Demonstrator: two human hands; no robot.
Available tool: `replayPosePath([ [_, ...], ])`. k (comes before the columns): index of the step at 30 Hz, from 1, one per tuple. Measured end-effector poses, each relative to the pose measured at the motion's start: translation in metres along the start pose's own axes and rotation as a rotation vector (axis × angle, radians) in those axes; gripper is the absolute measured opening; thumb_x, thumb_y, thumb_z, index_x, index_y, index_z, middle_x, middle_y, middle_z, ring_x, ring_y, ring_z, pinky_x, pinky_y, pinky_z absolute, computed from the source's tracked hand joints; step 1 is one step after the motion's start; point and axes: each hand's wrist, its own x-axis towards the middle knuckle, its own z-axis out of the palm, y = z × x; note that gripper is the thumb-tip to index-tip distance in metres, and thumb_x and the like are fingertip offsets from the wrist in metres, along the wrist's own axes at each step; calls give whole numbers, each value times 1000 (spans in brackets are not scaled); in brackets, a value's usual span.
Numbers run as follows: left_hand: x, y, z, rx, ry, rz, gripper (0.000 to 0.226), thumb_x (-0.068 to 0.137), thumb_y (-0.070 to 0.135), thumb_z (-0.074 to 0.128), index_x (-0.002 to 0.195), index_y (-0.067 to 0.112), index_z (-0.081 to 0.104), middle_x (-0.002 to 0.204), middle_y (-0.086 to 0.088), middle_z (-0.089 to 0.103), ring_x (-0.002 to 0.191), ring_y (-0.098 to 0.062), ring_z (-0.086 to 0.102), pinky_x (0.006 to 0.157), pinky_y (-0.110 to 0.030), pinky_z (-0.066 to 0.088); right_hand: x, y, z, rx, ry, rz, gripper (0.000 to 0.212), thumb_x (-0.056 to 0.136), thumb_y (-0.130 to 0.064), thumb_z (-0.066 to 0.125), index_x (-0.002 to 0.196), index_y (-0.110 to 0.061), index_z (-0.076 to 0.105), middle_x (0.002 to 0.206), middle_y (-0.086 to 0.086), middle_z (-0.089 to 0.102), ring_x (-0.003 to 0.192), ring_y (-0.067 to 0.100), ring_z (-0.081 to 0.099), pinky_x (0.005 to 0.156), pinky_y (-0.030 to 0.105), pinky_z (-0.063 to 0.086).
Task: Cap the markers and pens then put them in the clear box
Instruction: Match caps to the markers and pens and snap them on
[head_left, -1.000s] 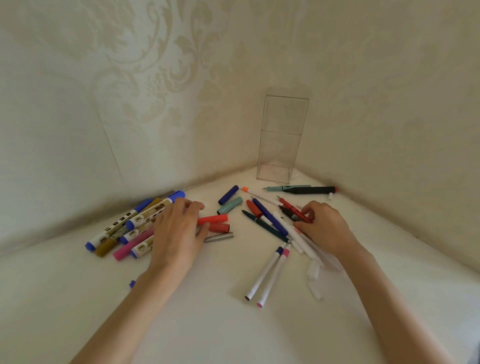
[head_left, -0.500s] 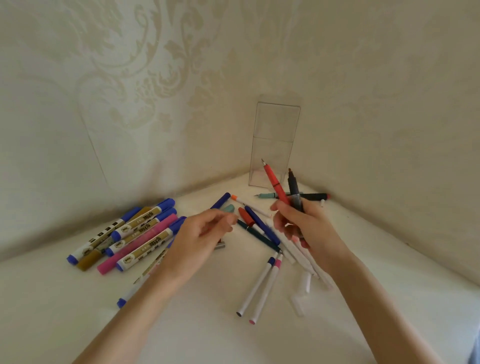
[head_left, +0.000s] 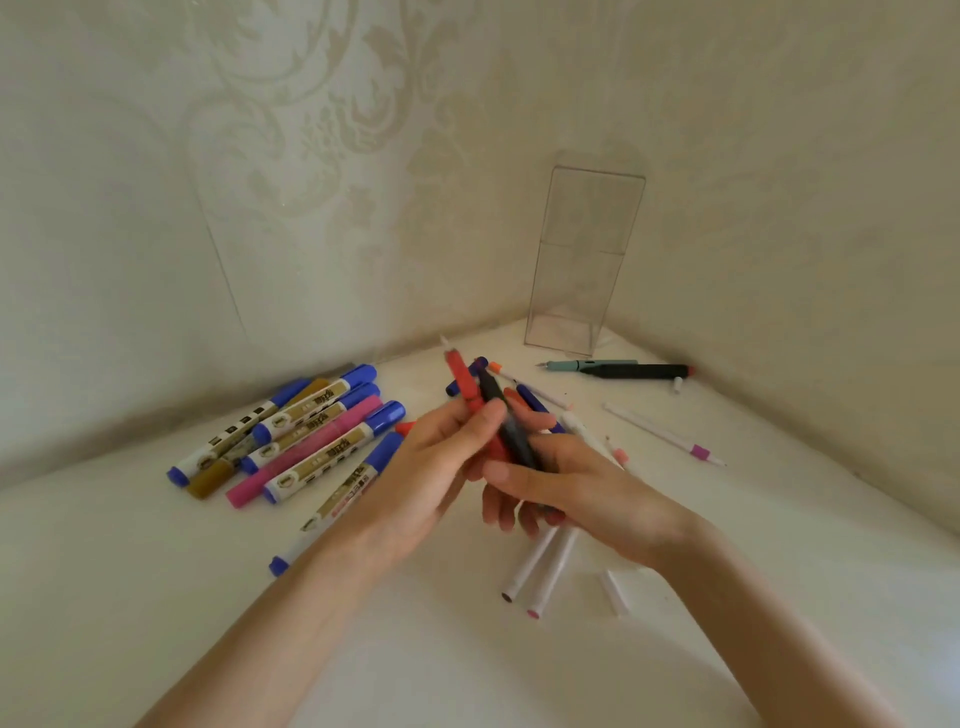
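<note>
Right hand (head_left: 571, 483) and left hand (head_left: 436, 462) meet above the bench (head_left: 493, 675), both gripping pens.
Right hand fingers curl round a red pen (head_left: 461, 382) and a black pen (head_left: 492, 397) held side by side, tips angled up and away; left hand pinches the red pen just below its exposed barrel. Clear box (head_left: 582, 260): tall, rectangular, transparent plastic, upright in the corner where the two wallpapered walls meet; only wallpaper shows through its walls. A teal-and-black pen (head_left: 623, 370) lies just in front of it. Thick round blue-capped markers (head_left: 317, 431), with a pink marker (head_left: 306, 453) among them, lie packed side by side at left. Two slim white pens (head_left: 540, 571) lie under the right hand, a clear cap (head_left: 615, 592) beside them. Open smooth white bench surface lies between the forearms.
</note>
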Motion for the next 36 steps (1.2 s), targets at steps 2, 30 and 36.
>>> replayPosePath([
  [2, 1, 6, -5, -129, 67, 51, 25, 88, 27, 46, 94, 9, 62, 88, -9, 72, 86, -28, 65, 72, -35, 54, -3, -4, -8, -75, 61, -5, 37, 90, -36, 54, 101, -2, 63, 86, 3, 69, 75, 13, 61, 64, 22, 47],
  [30, -1, 13, -56, -54, 487, 58, 11, 94, 15, 47, 90, 6, 52, 63, -7, 55, 37, -9, 39, 30, -17, 26, 106, -1, 22, -1124, 357, -162, 25, 91, -35, 53, 101, -18, 68, 100, 5, 63, 99, 23, 50, 83, 34, 39],
  [36, -4, 10, -37, 134, 271, -46, 36, 86, 46, 40, 89, 11, 49, 58, -2, 57, 37, -9, 39, 33, -17, 28, 52, -16, -19, -366, 826, -211, 24, 92, -24, 55, 116, -25, 54, 89, -8, 64, 81, 0, 61, 69, 11, 50],
])
